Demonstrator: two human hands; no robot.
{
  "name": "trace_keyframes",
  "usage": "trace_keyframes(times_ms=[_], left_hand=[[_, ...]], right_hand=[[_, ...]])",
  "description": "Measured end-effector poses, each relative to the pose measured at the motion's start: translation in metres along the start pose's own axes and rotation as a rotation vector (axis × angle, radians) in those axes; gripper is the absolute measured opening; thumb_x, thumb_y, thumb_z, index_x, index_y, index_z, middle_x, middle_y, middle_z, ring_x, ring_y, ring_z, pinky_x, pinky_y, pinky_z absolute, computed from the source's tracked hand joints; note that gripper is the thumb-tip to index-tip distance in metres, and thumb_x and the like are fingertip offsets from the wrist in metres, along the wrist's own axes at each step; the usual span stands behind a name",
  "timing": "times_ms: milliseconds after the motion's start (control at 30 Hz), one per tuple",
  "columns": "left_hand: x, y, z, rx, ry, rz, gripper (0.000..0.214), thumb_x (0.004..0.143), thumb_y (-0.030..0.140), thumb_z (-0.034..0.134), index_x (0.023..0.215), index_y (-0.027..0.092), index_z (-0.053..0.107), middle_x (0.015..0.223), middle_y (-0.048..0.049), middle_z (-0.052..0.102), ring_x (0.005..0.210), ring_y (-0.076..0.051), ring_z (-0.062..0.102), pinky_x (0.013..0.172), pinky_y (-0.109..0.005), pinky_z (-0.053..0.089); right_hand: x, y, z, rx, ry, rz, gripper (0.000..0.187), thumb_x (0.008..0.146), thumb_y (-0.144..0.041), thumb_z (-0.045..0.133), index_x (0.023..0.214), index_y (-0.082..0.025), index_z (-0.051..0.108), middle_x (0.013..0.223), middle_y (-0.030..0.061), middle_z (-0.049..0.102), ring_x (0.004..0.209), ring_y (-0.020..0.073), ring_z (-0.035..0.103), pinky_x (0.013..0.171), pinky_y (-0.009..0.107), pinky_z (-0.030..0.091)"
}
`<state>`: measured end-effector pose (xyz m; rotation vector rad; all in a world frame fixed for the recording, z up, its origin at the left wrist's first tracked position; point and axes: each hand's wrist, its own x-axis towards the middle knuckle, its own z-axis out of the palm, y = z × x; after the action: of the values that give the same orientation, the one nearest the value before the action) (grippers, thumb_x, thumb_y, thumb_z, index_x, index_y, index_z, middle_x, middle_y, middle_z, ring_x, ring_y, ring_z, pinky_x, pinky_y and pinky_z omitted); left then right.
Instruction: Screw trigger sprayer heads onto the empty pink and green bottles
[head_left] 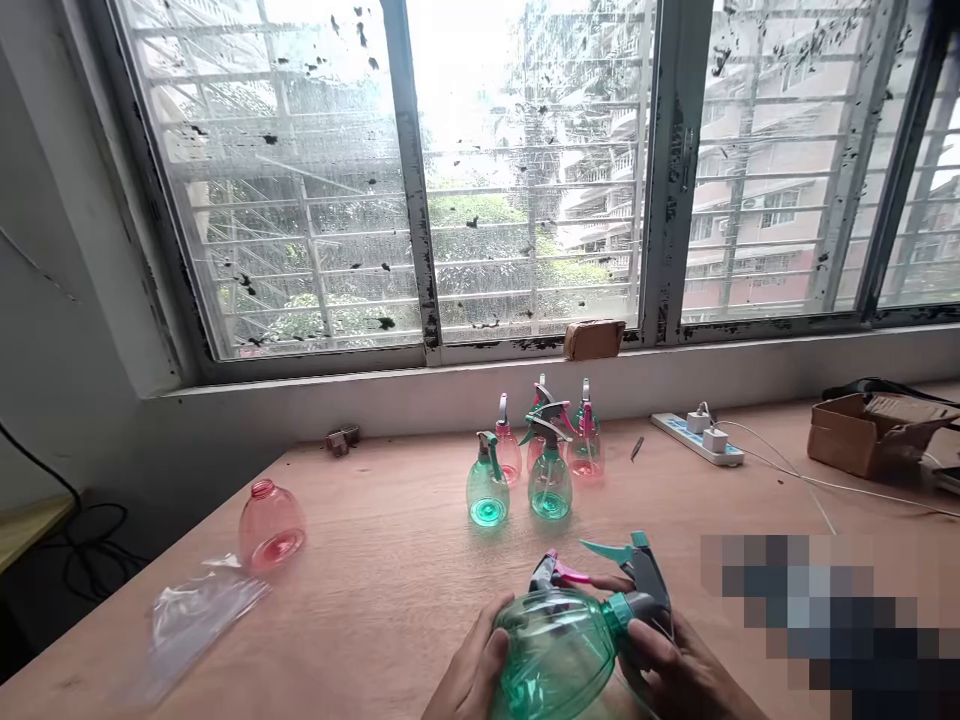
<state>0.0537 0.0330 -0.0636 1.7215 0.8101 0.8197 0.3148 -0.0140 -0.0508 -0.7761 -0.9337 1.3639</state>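
L hand closed round green spray bottle, held sideways so neck faces R hand, which grips its trigger head. Just beyond hands: pink trigger head.

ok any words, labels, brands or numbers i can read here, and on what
No text can be read anywhere in this view.
green bottle, held by the left hand and right hand: no label shows.
spray bottles and pink bottle: plain, no print.
cardboard box and power strip: any marks are too small to tell.
pixelated patch: blurred out, unreadable.
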Motion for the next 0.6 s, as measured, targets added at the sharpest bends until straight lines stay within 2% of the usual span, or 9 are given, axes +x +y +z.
trace_keyframes(times_ms=[133, 200, 233, 300, 333, 400, 500, 600], left_hand=[[-0.001, 0.003, 0.001, -0.031, -0.021, 0.008, 0.07, 0.096, 0.072, 0.029, 0.138, 0.021, 0.055, 0.144, -0.0136, 0.059, 0.133, -0.035, 0.054, 0.115, -0.052, 0.038], [-0.003, 0.005, 0.0, -0.011, 0.005, 0.006, 0.068, 0.096, 0.071, 0.036, 0.14, 0.021, 0.051, 0.147, -0.0133, 0.057, 0.138, -0.035, 0.05, 0.117, -0.052, 0.035], [-0.004, 0.005, 0.0, 0.003, 0.019, 0.016, 0.069, 0.094, 0.07, 0.042, 0.143, 0.022, 0.048, 0.148, -0.0131, 0.055, 0.139, -0.035, 0.048, 0.118, -0.051, 0.034], [-0.006, 0.005, 0.0, 0.023, 0.03, 0.061, 0.074, 0.089, 0.07, 0.054, 0.147, 0.026, 0.041, 0.15, -0.0127, 0.052, 0.139, -0.035, 0.048, 0.116, -0.048, 0.038], [-0.006, 0.005, 0.001, 0.043, 0.037, 0.097, 0.077, 0.086, 0.07, 0.059, 0.148, 0.027, 0.04, 0.151, -0.0127, 0.05, 0.139, -0.035, 0.048, 0.115, -0.046, 0.039], [-0.006, 0.003, 0.002, 0.121, 0.076, 0.174, 0.079, 0.08, 0.069, 0.068, 0.145, 0.028, 0.045, 0.151, -0.0125, 0.048, 0.141, -0.037, 0.045, 0.116, -0.045, 0.04], [-0.005, -0.003, 0.003, 0.269, 0.148, 0.271, 0.077, 0.075, 0.063, 0.076, 0.14, 0.029, 0.053, 0.147, -0.013, 0.049, 0.144, -0.039, 0.038, 0.119, -0.048, 0.034], [-0.004, -0.013, 0.001, 0.288, 0.153, 0.291, 0.09, 0.074, 0.061, 0.078, 0.149, 0.028, 0.043, 0.152, -0.0155, 0.043, 0.145, -0.04, 0.037, 0.118, -0.052, 0.035]], right_hand=[[-0.002, -0.001, 0.001, -0.028, -0.02, -0.018, 0.039, 0.067, -0.055, 0.086, 0.093, -0.027, 0.079, 0.112, 0.012, 0.073, 0.11, 0.0319, 0.064, 0.099, 0.039, 0.049], [0.001, 0.003, 0.0, -0.001, 0.001, -0.033, 0.037, 0.069, -0.054, 0.086, 0.093, -0.026, 0.079, 0.094, 0.0083, 0.073, 0.091, 0.0248, 0.066, 0.088, 0.032, 0.052], [0.002, 0.006, -0.001, 0.019, 0.01, -0.019, 0.036, 0.072, -0.053, 0.085, 0.094, -0.026, 0.079, 0.079, 0.0042, 0.069, 0.075, 0.0193, 0.063, 0.075, 0.027, 0.054], [0.007, 0.012, -0.004, 0.059, 0.015, 0.033, 0.038, 0.076, -0.055, 0.082, 0.097, -0.024, 0.076, 0.057, -0.0052, 0.05, 0.049, 0.01, 0.042, 0.049, 0.019, 0.042], [0.009, 0.015, -0.005, 0.073, 0.014, 0.057, 0.04, 0.077, -0.056, 0.08, 0.098, -0.023, 0.075, 0.054, -0.0083, 0.041, 0.045, 0.0078, 0.031, 0.043, 0.018, 0.032], [0.013, 0.019, -0.007, 0.082, 0.017, 0.074, 0.044, 0.076, -0.058, 0.08, 0.096, -0.02, 0.072, 0.053, -0.0106, 0.033, 0.045, 0.0064, 0.022, 0.04, 0.017, 0.022], [0.015, 0.021, -0.008, 0.069, 0.036, 0.058, 0.045, 0.072, -0.056, 0.084, 0.089, -0.018, 0.069, 0.055, -0.0106, 0.034, 0.047, 0.0059, 0.021, 0.042, 0.018, 0.022], [0.015, 0.02, -0.005, 0.065, 0.045, 0.045, 0.043, 0.072, -0.054, 0.085, 0.078, -0.018, 0.062, 0.054, -0.0101, 0.036, 0.047, 0.0054, 0.024, 0.042, 0.018, 0.022]])
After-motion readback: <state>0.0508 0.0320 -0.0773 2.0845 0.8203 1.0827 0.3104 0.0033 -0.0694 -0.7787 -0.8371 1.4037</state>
